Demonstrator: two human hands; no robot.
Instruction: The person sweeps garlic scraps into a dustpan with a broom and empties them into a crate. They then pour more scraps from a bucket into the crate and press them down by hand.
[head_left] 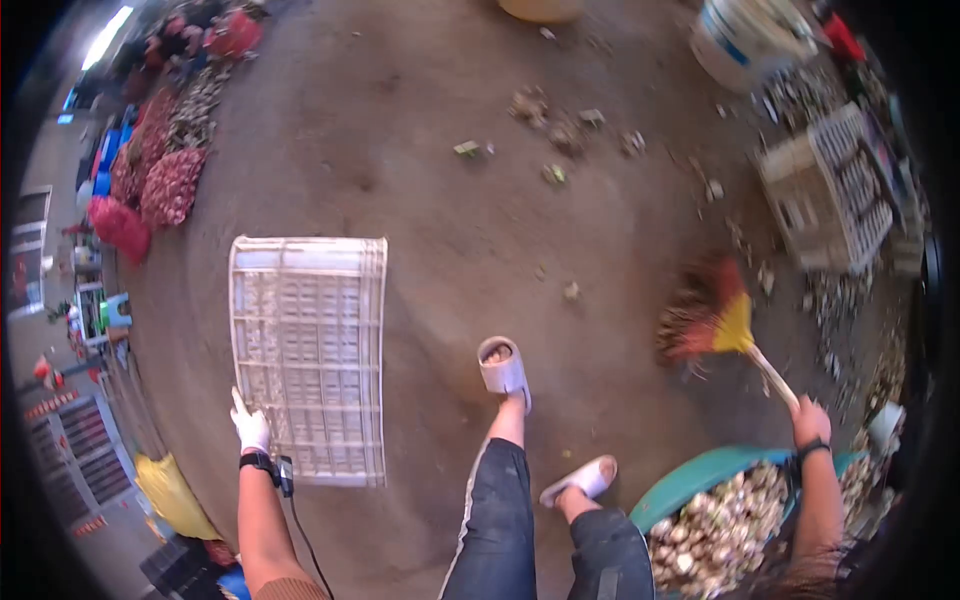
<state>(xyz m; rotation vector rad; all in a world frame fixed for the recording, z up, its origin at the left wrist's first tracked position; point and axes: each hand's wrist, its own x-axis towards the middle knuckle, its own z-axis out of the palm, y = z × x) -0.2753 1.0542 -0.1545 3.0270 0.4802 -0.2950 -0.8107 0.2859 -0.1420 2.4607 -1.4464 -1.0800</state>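
Note:
My left hand (253, 428), in a white glove, is at the near left edge of a whitish plastic slatted crate (308, 350). Its fingers curl at the rim while the index finger points forward along it. In my right hand (811, 422), closed round the wooden handle, is a broom (732, 325) with a yellow collar and red and brown bristles, blurred over the floor. Below that hand a teal container (670, 490) holds a heap of garlic bulbs (720, 525).
Garlic scraps (555, 175) litter the concrete floor (450, 200). A white bucket (745, 45) and a pale crate (825, 190) stand at the right. Red net sacks (172, 188) and a yellow sack (175, 500) lie along the left. My sandalled feet (507, 375) are mid-floor.

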